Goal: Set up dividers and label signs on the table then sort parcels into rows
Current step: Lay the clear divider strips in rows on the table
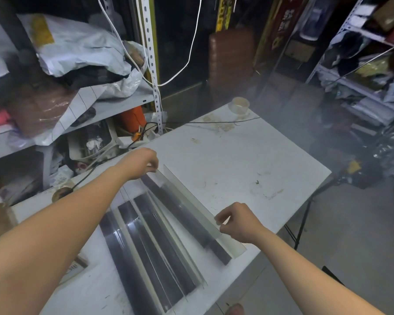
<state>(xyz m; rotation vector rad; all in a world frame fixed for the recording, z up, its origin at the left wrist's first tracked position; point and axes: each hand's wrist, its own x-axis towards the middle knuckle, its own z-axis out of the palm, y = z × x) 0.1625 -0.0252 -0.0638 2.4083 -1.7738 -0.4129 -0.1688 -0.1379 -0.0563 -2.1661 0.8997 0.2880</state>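
Clear divider (187,201): long axis diagonal across table (248,155), far end toward left edge, near end toward right edge. Upright pane up, dark base strip flat on top.

Left hand (143,162) pinches pane's top at far end. Right hand (239,221) pinches pane near other end, close to right edge.

Other dividers (150,246) lie roughly parallel, just beside it on near side.

Bare tabletop beyond divider, out to far and right corners. Tape roll (239,105) at far corner, cable (225,122) along far edge.
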